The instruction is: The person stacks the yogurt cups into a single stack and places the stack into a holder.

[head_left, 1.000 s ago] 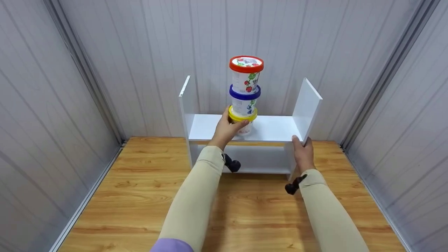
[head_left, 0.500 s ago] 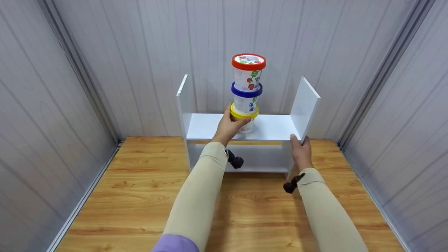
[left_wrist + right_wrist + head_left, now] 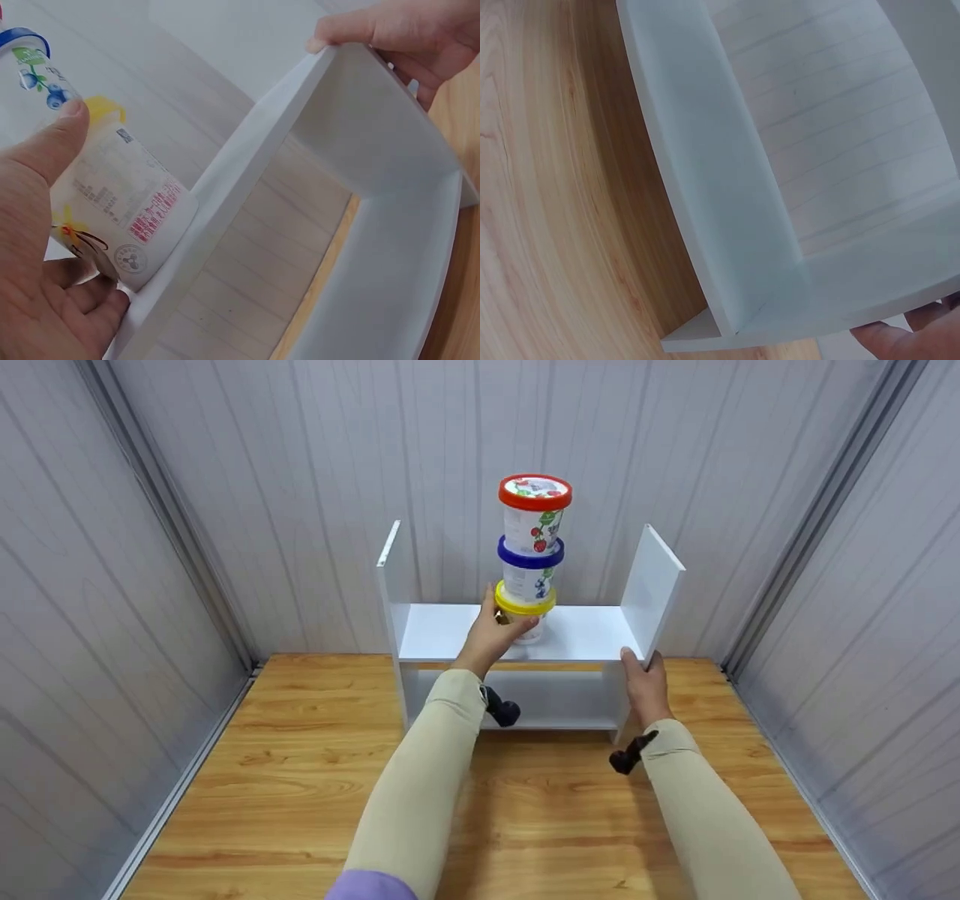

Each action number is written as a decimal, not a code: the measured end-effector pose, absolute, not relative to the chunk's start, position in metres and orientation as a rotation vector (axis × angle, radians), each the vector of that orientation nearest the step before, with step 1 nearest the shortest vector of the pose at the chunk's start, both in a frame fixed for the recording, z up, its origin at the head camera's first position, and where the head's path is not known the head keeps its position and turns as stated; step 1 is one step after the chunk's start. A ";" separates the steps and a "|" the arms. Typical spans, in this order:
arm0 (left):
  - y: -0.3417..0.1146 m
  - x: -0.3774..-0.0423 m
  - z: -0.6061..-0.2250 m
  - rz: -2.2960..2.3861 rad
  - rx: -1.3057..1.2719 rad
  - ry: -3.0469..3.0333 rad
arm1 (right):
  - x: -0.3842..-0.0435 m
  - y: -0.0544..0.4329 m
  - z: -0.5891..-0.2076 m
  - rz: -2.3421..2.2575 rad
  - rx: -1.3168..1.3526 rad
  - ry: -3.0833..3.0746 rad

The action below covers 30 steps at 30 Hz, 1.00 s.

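Three white paper tubs stand stacked on the upper board of a small white shelf [image 3: 589,634]. On top is the red-lidded tub [image 3: 526,531], then the blue-lidded tub [image 3: 525,582], then the yellow-lidded tub [image 3: 124,206]. My left hand [image 3: 489,639] holds the bottom tub from the left, thumb at its yellow lid and fingers round its lower side. In the left wrist view that tub's base is right at the board's front edge. My right hand [image 3: 646,690] grips the shelf's right side panel [image 3: 654,589], thumb on the front edge, fingers on the outer side.
The shelf stands on a wood-grain tabletop [image 3: 285,795], close to the pale panelled back wall [image 3: 330,495]. Side walls rise at left and right. Below the upper board lies the lower shelf board [image 3: 555,712]. Black wrist cameras hang under both wrists.
The stack, with my left hand on it, has moved slightly right along the upper board. My right hand keeps its hold on the side panel; the head view has shifted a little.
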<state>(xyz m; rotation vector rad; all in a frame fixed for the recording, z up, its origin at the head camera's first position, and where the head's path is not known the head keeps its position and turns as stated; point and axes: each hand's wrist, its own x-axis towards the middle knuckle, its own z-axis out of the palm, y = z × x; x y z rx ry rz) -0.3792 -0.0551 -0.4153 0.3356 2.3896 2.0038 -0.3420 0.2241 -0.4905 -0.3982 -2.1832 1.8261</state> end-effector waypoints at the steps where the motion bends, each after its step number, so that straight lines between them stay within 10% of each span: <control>1: -0.056 -0.377 -0.416 1.977 0.314 2.404 | -0.342 0.226 -0.490 1.820 -0.398 -2.199; 30: -0.137 -0.303 -0.467 1.232 0.644 2.943 | -0.255 0.245 -0.464 1.197 -0.064 -2.562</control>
